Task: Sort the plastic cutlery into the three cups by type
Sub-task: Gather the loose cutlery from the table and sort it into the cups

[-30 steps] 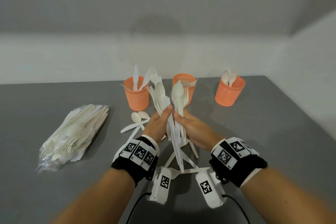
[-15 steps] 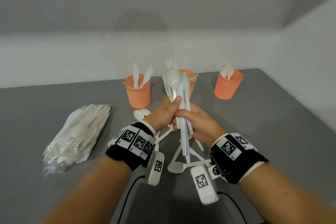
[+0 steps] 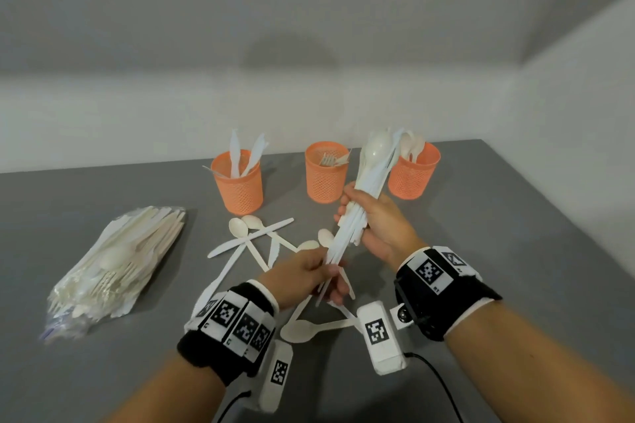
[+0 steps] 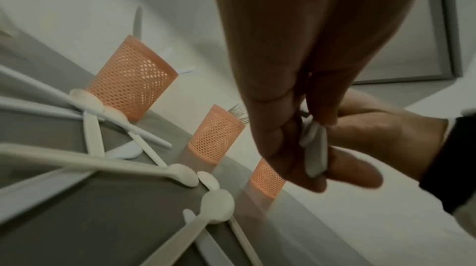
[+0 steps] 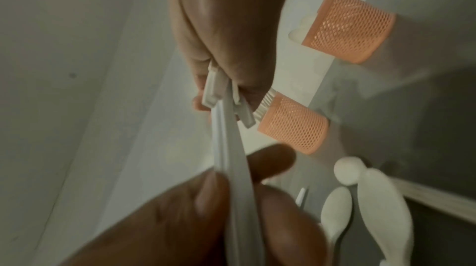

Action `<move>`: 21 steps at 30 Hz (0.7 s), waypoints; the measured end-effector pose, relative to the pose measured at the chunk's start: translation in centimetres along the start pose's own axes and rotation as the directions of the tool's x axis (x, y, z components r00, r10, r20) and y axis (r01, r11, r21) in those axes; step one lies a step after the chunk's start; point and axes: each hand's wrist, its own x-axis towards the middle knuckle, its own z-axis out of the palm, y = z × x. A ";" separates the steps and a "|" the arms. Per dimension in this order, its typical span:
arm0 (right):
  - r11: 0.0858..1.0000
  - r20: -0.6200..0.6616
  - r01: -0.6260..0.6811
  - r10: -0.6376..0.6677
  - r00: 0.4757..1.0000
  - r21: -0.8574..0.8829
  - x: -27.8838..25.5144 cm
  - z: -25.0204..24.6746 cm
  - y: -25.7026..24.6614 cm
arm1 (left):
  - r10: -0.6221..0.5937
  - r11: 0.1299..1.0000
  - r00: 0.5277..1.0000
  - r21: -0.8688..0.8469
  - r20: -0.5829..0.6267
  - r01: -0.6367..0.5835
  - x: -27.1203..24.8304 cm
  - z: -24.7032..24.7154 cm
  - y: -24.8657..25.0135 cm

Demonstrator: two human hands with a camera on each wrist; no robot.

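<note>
My right hand (image 3: 357, 213) grips a bundle of white plastic cutlery (image 3: 372, 166) around its middle, spoon bowls up, tilted toward the right orange mesh cup (image 3: 414, 178), which holds spoons. My left hand (image 3: 326, 276) pinches the lower handle ends (image 4: 314, 148) of the bundle. The left cup (image 3: 238, 187) holds knives and the middle cup (image 3: 326, 178) holds forks. In the right wrist view the handles (image 5: 224, 127) run from my right hand's fingers (image 5: 231, 66) down to my left hand's fingers. Loose spoons and knives (image 3: 251, 239) lie on the grey table under my hands.
A clear plastic bag of more cutlery (image 3: 120, 261) lies at the left of the table (image 3: 498, 216). White walls stand behind the cups and along the right edge. A cream spoon (image 3: 302, 331) lies between my wrists.
The bundle has swung right and now leans toward the right cup. My left hand has slid from the bundle's middle down to the handle ends, while my right hand keeps its grip.
</note>
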 end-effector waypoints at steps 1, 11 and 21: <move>1.000 0.002 0.010 -0.010 1.000 -0.011 0.2 -0.3 -0.1 | 0.009 1.000 1.000 0.020 0.003 -0.009 0.0 0.2 -0.1; 0.998 0.011 0.057 -0.057 0.998 -0.005 1.0 -0.8 -0.7 | 0.102 0.947 0.976 0.320 -0.192 -0.036 0.7 1.1 0.7; 0.999 0.040 -0.005 0.007 0.999 -0.043 1.3 -0.4 -0.1 | 0.120 0.828 0.961 0.559 -0.250 0.041 0.2 0.1 0.3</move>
